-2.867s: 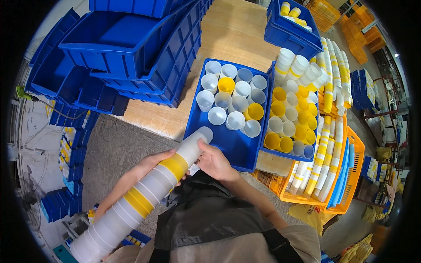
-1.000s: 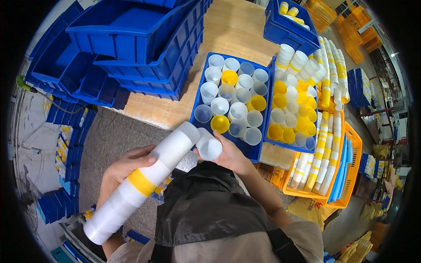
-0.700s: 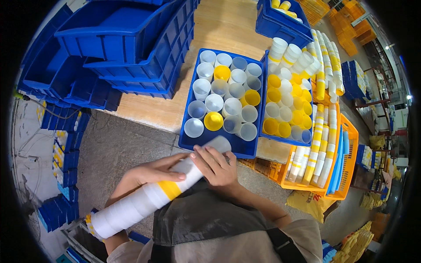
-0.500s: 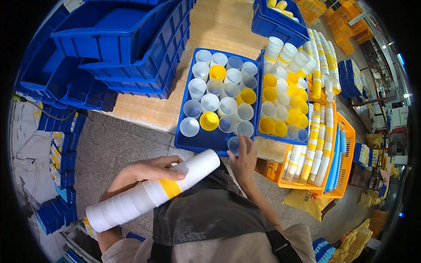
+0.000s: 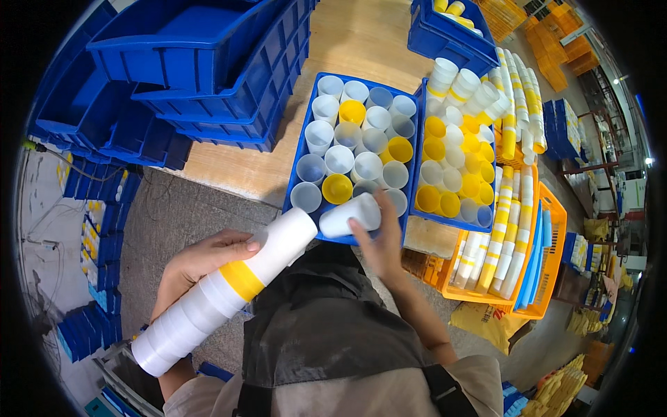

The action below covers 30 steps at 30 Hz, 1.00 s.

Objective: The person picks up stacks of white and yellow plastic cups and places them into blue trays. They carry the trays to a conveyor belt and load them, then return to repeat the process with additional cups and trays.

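While the left hand (image 5: 201, 260) wraps around a long nested stack of cups (image 5: 222, 295), mostly white with one yellow band partway along, the right hand (image 5: 382, 240) pinches a single white cup (image 5: 351, 215) by its side, fingers pressed onto it, and holds it lying sideways just over the near edge of the blue tray (image 5: 295, 167).

Taking that tray as the landmark: it sits on a wooden tabletop (image 5: 354, 42), and most of its places already hold upright cups, white and translucent ones with a few yellow ones (image 5: 336, 187) among them. The far rows look full; the near row, nearest the held cup, seems to have the last room, though the hand hides part of it, so how many gaps remain cannot be told. By that reading the tray is close to filled.

Just right of the tray stands a second blue tray (image 5: 420, 149), packed with yellow and white cups. Farther right, an orange crate (image 5: 549, 278) holds long lying stacks of cups. Left of the tray, empty blue bins (image 5: 201, 69) are piled up. Plenty of cups remain in the stack in the left hand, more than this tray appears able to take.
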Each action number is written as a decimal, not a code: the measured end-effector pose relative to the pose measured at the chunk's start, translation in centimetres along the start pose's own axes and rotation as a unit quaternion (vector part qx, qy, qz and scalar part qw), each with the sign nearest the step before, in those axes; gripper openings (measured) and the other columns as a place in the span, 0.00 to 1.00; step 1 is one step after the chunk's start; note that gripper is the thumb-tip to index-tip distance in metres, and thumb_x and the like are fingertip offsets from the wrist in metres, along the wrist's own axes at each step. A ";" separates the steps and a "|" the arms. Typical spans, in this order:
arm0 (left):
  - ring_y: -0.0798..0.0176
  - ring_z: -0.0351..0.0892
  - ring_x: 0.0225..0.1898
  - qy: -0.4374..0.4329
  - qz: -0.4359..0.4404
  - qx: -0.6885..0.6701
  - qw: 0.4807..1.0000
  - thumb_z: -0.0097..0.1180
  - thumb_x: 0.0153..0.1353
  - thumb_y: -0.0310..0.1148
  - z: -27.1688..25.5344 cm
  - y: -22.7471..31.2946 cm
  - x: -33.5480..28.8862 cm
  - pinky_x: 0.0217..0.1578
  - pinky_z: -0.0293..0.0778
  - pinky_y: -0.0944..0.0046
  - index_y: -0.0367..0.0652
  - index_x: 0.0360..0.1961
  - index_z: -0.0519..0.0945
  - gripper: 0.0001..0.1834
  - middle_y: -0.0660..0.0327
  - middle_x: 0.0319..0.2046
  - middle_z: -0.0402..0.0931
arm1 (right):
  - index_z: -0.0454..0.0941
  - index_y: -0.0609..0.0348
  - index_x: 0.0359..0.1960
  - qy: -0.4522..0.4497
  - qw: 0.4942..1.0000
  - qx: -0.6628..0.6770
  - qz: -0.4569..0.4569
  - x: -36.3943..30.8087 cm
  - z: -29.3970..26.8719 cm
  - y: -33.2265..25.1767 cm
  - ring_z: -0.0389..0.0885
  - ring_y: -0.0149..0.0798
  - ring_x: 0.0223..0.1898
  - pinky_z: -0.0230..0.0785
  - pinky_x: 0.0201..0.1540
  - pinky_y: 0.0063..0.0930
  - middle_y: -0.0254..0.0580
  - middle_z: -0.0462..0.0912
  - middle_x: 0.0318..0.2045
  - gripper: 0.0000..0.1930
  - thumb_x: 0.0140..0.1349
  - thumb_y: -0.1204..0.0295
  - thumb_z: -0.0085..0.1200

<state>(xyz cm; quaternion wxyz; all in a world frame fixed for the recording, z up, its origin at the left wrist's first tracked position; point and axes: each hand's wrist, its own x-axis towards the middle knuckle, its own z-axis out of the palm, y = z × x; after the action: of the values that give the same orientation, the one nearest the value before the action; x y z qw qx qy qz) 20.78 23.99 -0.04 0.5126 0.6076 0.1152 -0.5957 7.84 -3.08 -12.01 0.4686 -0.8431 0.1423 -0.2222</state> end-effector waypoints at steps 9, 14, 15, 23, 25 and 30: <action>0.62 0.78 0.51 -0.101 0.091 -0.094 0.986 0.64 0.58 0.35 1.1 -6.0 2.6 0.49 0.75 0.68 0.36 0.71 0.55 0.44 0.51 0.55 0.73 | 0.69 0.57 0.63 -0.184 0.851 -0.240 -0.429 -1.4 2.7 -5.5 0.70 0.42 0.63 0.62 0.54 0.43 0.42 0.70 0.64 0.30 0.57 0.63 0.58; 0.49 0.83 0.38 -0.190 0.043 -0.227 0.954 0.56 0.62 0.43 0.2 -5.9 -0.4 0.38 0.82 0.55 0.33 0.67 0.61 0.37 0.38 0.47 0.77 | 0.71 0.58 0.56 -0.142 0.932 -0.263 -0.205 1.5 1.8 -3.7 0.75 0.50 0.55 0.66 0.50 0.39 0.44 0.77 0.51 0.23 0.55 0.75 0.55; 0.49 0.83 0.38 -0.183 0.065 -0.265 0.945 0.55 0.62 0.43 0.0 -6.3 -0.5 0.38 0.82 0.54 0.33 0.65 0.62 0.36 0.38 0.46 0.77 | 0.67 0.60 0.61 -0.063 0.974 -0.151 -0.159 2.3 0.9 -2.7 0.72 0.57 0.56 0.65 0.55 0.44 0.52 0.74 0.55 0.32 0.51 0.76 0.62; 0.53 0.84 0.39 -0.121 0.047 -0.288 0.949 0.56 0.66 0.49 0.1 -8.8 2.7 0.37 0.83 0.57 0.36 0.61 0.67 0.32 0.43 0.41 0.80 | 0.67 0.62 0.64 -0.299 0.929 -0.111 -0.188 2.3 2.5 -6.2 0.74 0.53 0.54 0.64 0.56 0.41 0.48 0.74 0.56 0.36 0.53 0.63 0.64; 0.54 0.84 0.39 -0.109 0.048 -0.211 0.970 0.59 0.64 0.48 0.9 -8.7 3.4 0.37 0.83 0.57 0.38 0.63 0.65 0.33 0.45 0.42 0.80 | 0.72 0.61 0.59 -0.240 0.848 -0.140 -0.451 0.9 3.3 -7.1 0.75 0.50 0.53 0.65 0.53 0.41 0.44 0.78 0.53 0.26 0.59 0.65 0.55; 0.53 0.84 0.36 -0.132 0.066 -0.204 0.968 0.62 0.59 0.49 0.0 -8.4 -0.9 0.34 0.83 0.57 0.32 0.61 0.65 0.38 0.41 0.41 0.79 | 0.70 0.62 0.58 -0.181 0.936 -0.116 -0.278 4.8 3.8 -1.7 0.75 0.48 0.55 0.66 0.55 0.40 0.51 0.76 0.53 0.24 0.57 0.75 0.56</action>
<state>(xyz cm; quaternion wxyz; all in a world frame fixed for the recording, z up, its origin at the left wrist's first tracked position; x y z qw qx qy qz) 14.22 28.14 -3.36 0.6746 0.4125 0.1249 -0.5993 13.92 -1.59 -11.15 0.3046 -0.9236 -0.1600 -0.1688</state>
